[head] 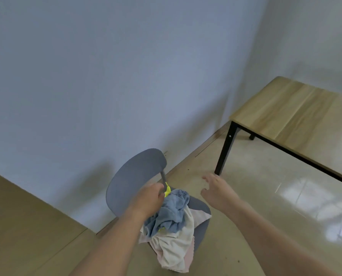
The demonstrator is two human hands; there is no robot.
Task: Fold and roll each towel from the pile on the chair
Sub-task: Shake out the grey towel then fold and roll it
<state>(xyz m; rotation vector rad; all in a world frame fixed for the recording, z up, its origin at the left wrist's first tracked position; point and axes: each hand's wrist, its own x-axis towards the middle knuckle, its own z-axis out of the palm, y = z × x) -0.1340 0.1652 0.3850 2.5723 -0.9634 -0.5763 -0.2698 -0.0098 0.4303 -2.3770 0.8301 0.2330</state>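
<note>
Left hand apparently grips a crumpled blue towel at the grey chair's back edge; right hand, fingers spread, hovers over open floor.

head-worn view, angled down, near chair

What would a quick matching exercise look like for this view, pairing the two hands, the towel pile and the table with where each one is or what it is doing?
Column 1:
1. left hand
2. right hand
3. towel pile
4. table

Column 2:
A. heaped on the seat of the grey chair
B. fingers spread, holding nothing, above the floor
C. stands by the wall, wooden top, black legs
D. grips cloth at the top of the pile

Pairs: 1-D, 2-B, 3-A, 4-C
</note>
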